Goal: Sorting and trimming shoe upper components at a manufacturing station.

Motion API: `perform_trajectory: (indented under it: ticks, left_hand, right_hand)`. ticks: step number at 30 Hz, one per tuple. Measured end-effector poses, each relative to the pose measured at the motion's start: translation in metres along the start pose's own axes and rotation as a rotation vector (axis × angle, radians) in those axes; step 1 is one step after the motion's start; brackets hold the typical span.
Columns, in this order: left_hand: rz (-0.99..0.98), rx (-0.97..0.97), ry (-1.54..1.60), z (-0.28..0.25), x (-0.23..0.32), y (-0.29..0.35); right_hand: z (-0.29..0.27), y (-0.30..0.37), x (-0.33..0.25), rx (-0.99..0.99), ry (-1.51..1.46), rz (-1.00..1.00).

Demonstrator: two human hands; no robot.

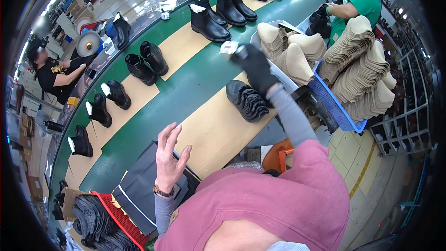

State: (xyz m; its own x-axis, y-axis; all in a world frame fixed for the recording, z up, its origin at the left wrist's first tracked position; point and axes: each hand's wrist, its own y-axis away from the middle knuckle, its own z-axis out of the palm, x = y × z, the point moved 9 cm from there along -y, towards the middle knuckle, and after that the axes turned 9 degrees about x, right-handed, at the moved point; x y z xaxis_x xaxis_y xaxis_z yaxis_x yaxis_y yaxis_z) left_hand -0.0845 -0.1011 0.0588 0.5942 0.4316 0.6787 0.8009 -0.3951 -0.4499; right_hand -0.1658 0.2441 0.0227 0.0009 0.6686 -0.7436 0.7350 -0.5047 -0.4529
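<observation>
The right hand [257, 67], in a dark glove, is stretched forward over the far edge of the bench [195, 86] and closes around a small dark piece together with a white tag [228, 47]; what exactly the piece is, I cannot tell, because the glove hides most of it. Just below this hand lies a stack of dark insoles [247, 101], fanned out on a tan mat [218, 132] on the green bench, touching the mat and near the hand but not touching it. It seems the step in hand is picking or placing one piece at the tray side, between the stack and the white tray [260, 30] of beige insoles [297, 60]. The next move would probably need a careful pull back toward the stack without pushing the fanned pieces out of order. The left hand [169, 158] is bare, lifted in the air above the near edge of the bench, fingers spread wide open, holding nothing and touching nothing; a dark folded sheet [139, 190] is under it. Farther out, black boots [211, 18] stand in rows on the mats, a red basket [118, 218] with dark pieces is at the lower left, and a blue basket [334, 107] is beside tall piles of beige insoles on the right.
</observation>
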Motion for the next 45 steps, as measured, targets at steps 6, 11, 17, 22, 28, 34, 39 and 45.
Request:
perform_trajectory:
  ticks: [6, 11, 17, 22, 28, 34, 39, 45]
  left_hand:
    - [-0.05, -0.039, -0.11, 0.001, -0.018, 0.017]
    - [-0.179, -0.022, -0.154, -0.009, -0.036, 0.034]
    - [-0.26, -0.02, -0.219, -0.013, -0.046, 0.053]
    - [-0.232, -0.026, -0.229, -0.01, -0.046, 0.06]
    - [-0.215, -0.028, -0.26, -0.013, -0.044, 0.061]
    - [-0.214, 0.021, -0.281, -0.03, -0.041, 0.063]
    - [-0.253, 0.131, -0.329, -0.057, -0.054, 0.095]
    - [-0.289, 0.267, -0.331, -0.072, -0.063, 0.13]
  right_hand:
    - [-0.009, -0.08, 0.122, 0.101, 0.51, 0.056]
    - [0.014, -0.086, 0.175, -0.001, 0.588, 0.129]
    - [0.018, -0.091, 0.188, -0.144, 0.705, 0.167]
    - [0.027, -0.09, 0.194, -0.285, 0.621, 0.174]
    - [0.033, -0.082, 0.209, -0.304, 0.488, 0.262]
    - [0.044, -0.075, 0.251, -0.344, 0.543, 0.166]
    - [0.078, -0.092, 0.274, -0.346, 0.5, -0.093]
    - [0.106, -0.108, 0.213, -0.468, 0.858, -0.273]
